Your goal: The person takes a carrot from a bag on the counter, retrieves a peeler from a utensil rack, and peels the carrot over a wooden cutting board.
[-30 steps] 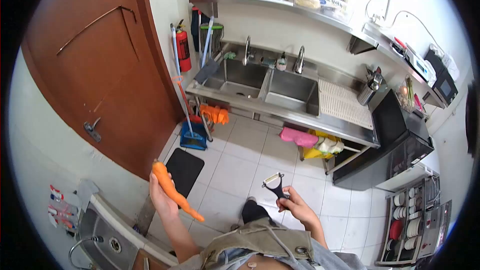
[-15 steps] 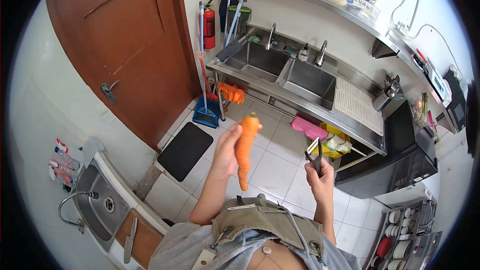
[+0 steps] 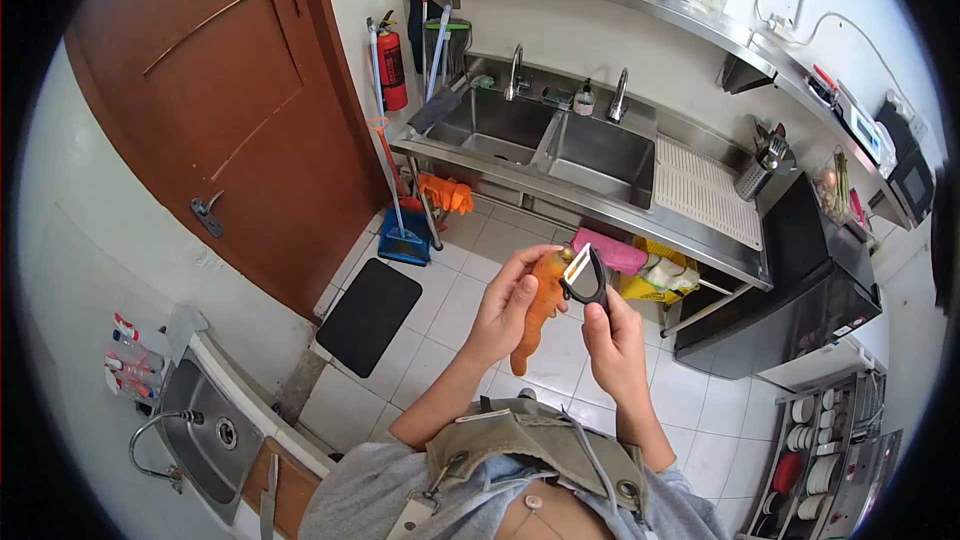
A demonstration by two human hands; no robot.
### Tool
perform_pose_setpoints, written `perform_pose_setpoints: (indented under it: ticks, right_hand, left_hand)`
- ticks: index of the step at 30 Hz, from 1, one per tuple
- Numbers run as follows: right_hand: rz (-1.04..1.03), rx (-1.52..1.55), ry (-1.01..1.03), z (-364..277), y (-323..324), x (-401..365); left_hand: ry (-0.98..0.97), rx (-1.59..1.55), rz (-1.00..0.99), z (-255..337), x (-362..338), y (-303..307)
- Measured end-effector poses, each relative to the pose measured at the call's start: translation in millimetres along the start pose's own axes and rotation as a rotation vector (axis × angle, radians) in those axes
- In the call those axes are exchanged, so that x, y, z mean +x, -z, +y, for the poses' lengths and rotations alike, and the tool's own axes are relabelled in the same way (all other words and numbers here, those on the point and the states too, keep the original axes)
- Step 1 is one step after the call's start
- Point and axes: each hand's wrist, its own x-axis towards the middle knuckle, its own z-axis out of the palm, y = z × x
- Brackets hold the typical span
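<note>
A long orange carrot (image 3: pixel 541 310) is held tilted in front of me, its thick end up and its tip pointing down. My left hand (image 3: pixel 509 306) is closed around its upper part, the thumb lying along the near side. My right hand (image 3: pixel 612 337) grips the black handle of a vegetable peeler (image 3: pixel 588 285). The peeler's pale metal blade overlaps the carrot's thick upper end in this view. Both hands are raised over the tiled floor, in front of my apron (image 3: pixel 535 440).
A double steel sink (image 3: pixel 600 165) with a draining board (image 3: pixel 706 190) stands ahead. At lower left, a knife (image 3: pixel 269 500) lies on a wooden board (image 3: pixel 292 490) beside a small sink (image 3: pixel 205 430). A black fridge (image 3: pixel 790 280) and a dish rack (image 3: pixel 815 450) are right.
My right hand has brought the peeler up and left to the carrot's top. My left hand has moved right with the carrot, which is turned a little. The view has shifted slightly.
</note>
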Motion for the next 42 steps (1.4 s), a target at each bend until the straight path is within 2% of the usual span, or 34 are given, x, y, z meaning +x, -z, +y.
perform_pose_setpoints:
  ticks: [7, 9, 23, 29, 42]
  right_hand:
    - [-0.001, -0.013, -0.009, -7, -10, 3]
    - [-0.026, -0.042, -0.008, -10, -11, 5]
    - [-0.046, -0.062, 0.009, -9, -15, 12]
    - [-0.022, -0.153, 0.11, -13, -20, 17]
    - [-0.027, -0.173, 0.084, -8, -20, 23]
  left_hand:
    - [-0.159, 0.159, 0.039, -6, 5, 3]
    - [-0.198, 0.149, 0.116, -7, 5, 2]
    - [-0.218, 0.168, 0.111, -7, 7, 14]
    - [-0.179, 0.135, 0.145, -5, 5, 15]
    - [-0.22, 0.221, 0.216, -7, 12, 10]
